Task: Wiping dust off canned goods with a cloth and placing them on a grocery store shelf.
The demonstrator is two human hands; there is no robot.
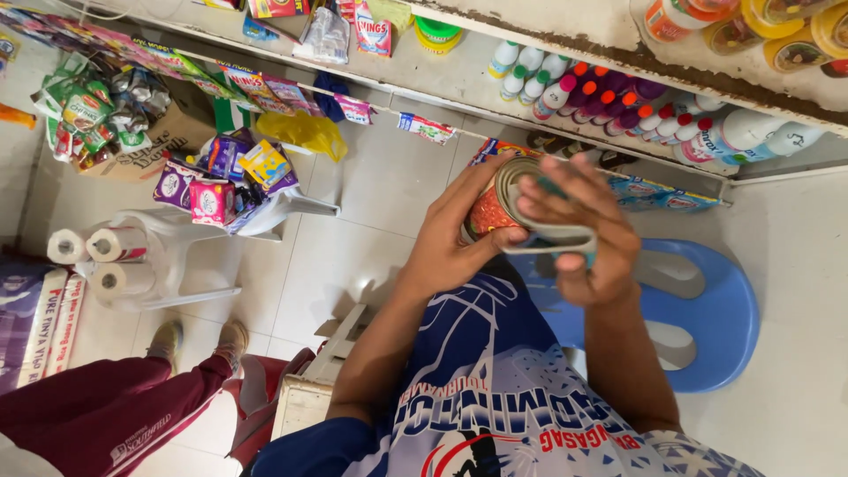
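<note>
The person stands over a blue plastic stool (720,309), both arms raised in front of the chest. The left hand (446,243) is wrapped around the side of a tin can (495,208), fingers curled along its red and orange label, gripping it firmly. The right hand (583,225) comes in from the other side and is closed around a flat grey tool (552,238), perhaps a can opener, though I cannot tell for sure; its end lies against the can's rim. The can is held between the two hands, up in the air above the stool and resting on no surface. It lies tipped over, its long axis pointing away from the person and towards the shelves, with the metal end turned partly up and to the right. The left hand is the one truly carrying it; the right hand only meets it at the rim through the tool.

Lower left, another person's legs in dark red trousers (106,406) stand on the tiled floor (389,185), beside a small wooden box (309,389). Further off, a white plastic chair (177,247) holds rolls of tissue (110,247) and small pink and purple packets (212,199). Beyond that, shelves (459,79) run along the wall, with white bottles (609,102) capped in pink, orange and green lying in a row.
</note>
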